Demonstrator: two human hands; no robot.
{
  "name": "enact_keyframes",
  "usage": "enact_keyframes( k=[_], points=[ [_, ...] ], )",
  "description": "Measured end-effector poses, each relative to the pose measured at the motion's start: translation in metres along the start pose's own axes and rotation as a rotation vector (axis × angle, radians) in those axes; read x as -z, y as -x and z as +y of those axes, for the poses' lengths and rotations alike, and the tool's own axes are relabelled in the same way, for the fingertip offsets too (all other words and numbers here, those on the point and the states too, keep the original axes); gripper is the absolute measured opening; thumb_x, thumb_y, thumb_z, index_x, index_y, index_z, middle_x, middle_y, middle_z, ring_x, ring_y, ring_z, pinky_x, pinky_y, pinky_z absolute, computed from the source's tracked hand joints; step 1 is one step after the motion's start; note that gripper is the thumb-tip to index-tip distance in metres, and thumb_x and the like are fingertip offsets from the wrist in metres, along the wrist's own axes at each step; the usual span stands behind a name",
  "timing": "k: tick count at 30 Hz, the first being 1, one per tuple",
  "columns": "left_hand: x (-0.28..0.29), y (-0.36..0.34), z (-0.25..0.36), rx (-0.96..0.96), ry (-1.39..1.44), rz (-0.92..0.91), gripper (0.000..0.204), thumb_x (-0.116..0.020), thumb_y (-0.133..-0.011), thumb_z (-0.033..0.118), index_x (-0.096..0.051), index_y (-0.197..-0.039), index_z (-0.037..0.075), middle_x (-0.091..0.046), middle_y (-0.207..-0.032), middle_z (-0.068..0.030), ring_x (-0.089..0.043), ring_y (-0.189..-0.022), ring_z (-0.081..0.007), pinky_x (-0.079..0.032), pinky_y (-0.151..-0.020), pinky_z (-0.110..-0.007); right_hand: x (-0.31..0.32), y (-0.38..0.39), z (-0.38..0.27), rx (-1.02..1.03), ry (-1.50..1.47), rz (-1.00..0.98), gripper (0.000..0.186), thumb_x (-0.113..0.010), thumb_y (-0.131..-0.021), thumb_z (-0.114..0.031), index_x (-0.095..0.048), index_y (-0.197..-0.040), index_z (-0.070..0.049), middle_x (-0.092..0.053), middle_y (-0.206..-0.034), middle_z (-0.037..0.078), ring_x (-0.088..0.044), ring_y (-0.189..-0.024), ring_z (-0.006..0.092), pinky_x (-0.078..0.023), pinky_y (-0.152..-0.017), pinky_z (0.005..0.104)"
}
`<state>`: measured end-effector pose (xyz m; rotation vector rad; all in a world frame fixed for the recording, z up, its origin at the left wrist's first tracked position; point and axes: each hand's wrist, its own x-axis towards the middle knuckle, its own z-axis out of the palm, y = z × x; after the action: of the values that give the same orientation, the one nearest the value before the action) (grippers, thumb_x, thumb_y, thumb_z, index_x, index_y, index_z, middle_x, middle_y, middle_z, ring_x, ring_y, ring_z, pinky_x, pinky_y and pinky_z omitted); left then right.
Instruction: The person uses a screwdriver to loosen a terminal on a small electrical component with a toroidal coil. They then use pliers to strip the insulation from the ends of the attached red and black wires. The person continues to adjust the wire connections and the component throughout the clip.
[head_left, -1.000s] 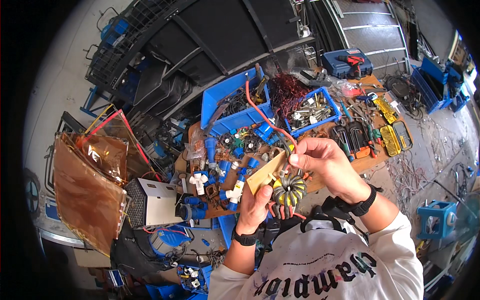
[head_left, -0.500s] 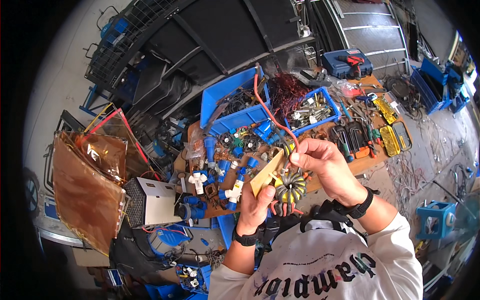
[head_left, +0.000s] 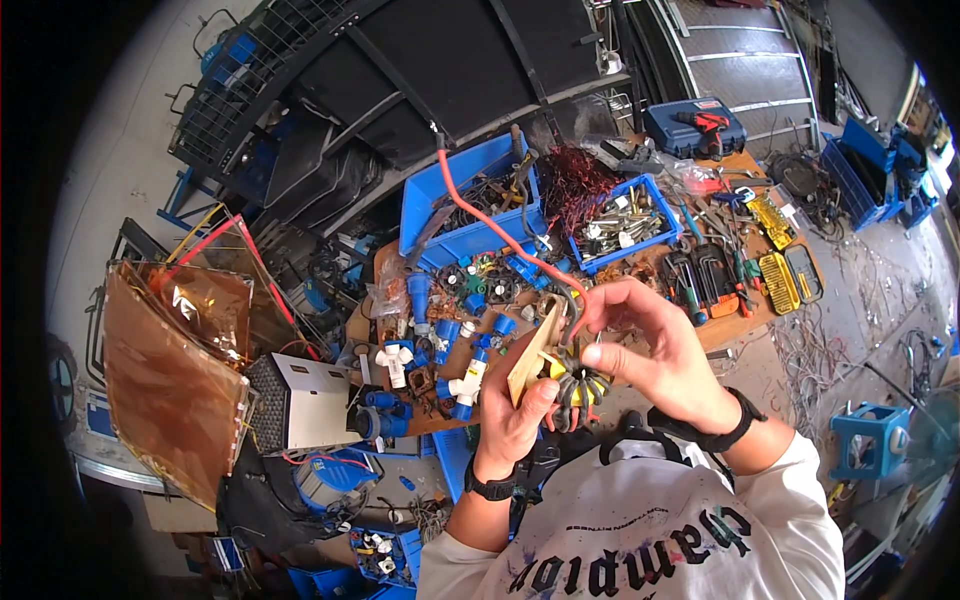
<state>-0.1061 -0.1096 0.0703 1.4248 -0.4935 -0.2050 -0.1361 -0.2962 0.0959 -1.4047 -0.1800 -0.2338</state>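
My left hand is closed on a toroidal coil, a yellow ring wound with thick dark cable, and on the tan flat board beside it. The left thumb presses near the ring's edge. From the coil a cable with a red sleeve rises and arches to the upper left, over a blue bin. My right hand is curved beside the coil's top, its thumb and fingers apart. The right fingertips are beside the cable, and the thumb tip is at the upper edge of the winding. Reddish cable ends hang below the ring.
The wooden workbench carries a blue bin of cables, a blue tray of bolts, blue and white connectors, and hand tools. A red drill lies on a blue case. A brown sheet-covered frame stands left.
The red-sleeved cable has swung to the left. My right thumb and fingers have parted from their pinch on it, and the hand has come lower, closer to the coil.
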Motion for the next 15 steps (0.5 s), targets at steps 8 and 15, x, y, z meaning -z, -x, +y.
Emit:
enact_keyframes(
  k=[8,15],
  points=[
    [0.004,0.006,0.002,-0.054,-0.171,0.066,0.078,-0.058,-0.09,0.058,-0.049,-0.134,-0.005,-0.057,-0.125,-0.0149,-0.056,-0.112,-0.022,-0.043,-0.097,-0.035,-0.012,0.016,0.001,0.258,0.473,-0.011,0.071,-0.089,-0.064,-0.035,-0.058,-0.118,-0.002,-0.059,-0.112,0.015,-0.059,-0.103,0.0304,-0.048,-0.087,0.0386],
    [-0.003,0.006,0.007,-0.095,-0.205,0.085,0.082,-0.055,-0.089,0.064,-0.05,-0.132,-0.006,-0.058,-0.121,-0.0141,-0.057,-0.11,-0.0214,-0.044,-0.095,-0.035,-0.014,0.017,0.002,0.266,0.498,-0.01,0.069,-0.088,-0.065,-0.036,-0.059,-0.117,-0.002,-0.059,-0.111,0.017,-0.06,-0.102,0.0349,-0.049,-0.087,0.0415]
  ],
)
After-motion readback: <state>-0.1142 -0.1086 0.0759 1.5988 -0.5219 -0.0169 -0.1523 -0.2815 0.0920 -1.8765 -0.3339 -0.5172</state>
